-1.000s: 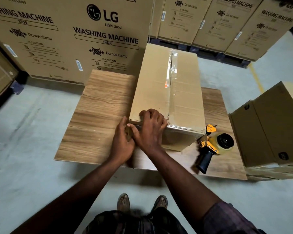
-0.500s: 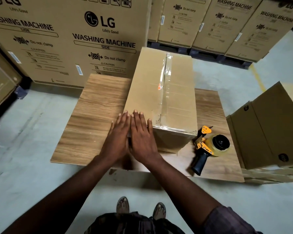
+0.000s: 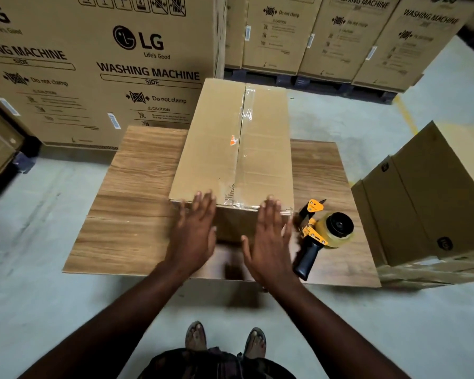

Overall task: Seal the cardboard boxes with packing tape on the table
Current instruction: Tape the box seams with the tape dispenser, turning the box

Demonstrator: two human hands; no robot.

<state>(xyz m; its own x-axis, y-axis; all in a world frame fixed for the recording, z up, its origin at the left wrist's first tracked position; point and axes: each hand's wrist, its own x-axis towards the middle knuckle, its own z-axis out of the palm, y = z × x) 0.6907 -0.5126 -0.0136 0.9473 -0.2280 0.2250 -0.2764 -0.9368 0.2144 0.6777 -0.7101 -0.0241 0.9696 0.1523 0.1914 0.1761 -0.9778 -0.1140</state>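
A person's left hand [image 3: 195, 236] and right hand [image 3: 268, 242], fingers straight and gripping nothing, meet the near end of a long brown cardboard box [image 3: 230, 149] on the wood-grain table [image 3: 137, 201]. The box overhangs the far edge, so a hard push may slide it off.

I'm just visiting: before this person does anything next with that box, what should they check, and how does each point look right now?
1. Top seam taped: ok; clear tape runs along the cardboard box.
2. Tape folded over the near edge: ok.
3. Hands free: ok; left hand and right hand are open at the box's near end.
4. Tape dispenser within reach: ok; it lies on the table beside the right hand.
5. Far end and underside sealed: cannot tell, hidden.
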